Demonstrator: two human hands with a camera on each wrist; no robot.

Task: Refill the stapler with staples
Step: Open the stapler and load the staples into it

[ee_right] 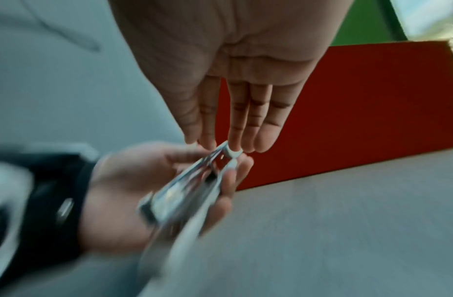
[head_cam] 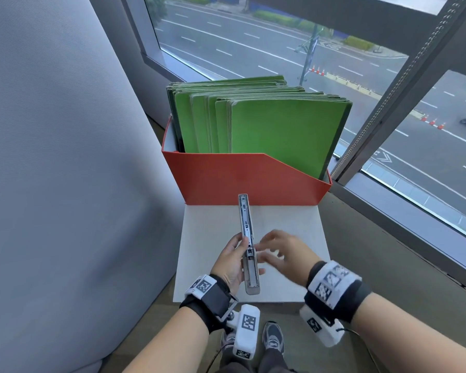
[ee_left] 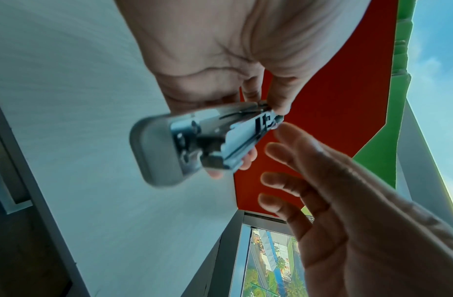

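A grey and metal stapler [head_cam: 248,246] is swung fully open, its metal rail pointing away from me and its grey body toward me. My left hand [head_cam: 233,258] grips it around the hinge, above the white table [head_cam: 293,227]. The left wrist view shows the stapler [ee_left: 195,144] held between thumb and fingers. My right hand [head_cam: 277,251] hovers just right of the hinge with fingers straight and spread, blurred by motion. In the right wrist view its fingertips [ee_right: 235,144] reach the stapler [ee_right: 195,188]; I cannot tell whether they touch. No staples are visible.
A red file box [head_cam: 242,179] full of green folders [head_cam: 280,125] stands at the table's far edge, just beyond the stapler's tip. A grey padded partition [head_cam: 51,157] rises on the left. A window [head_cam: 388,90] runs along the back and right.
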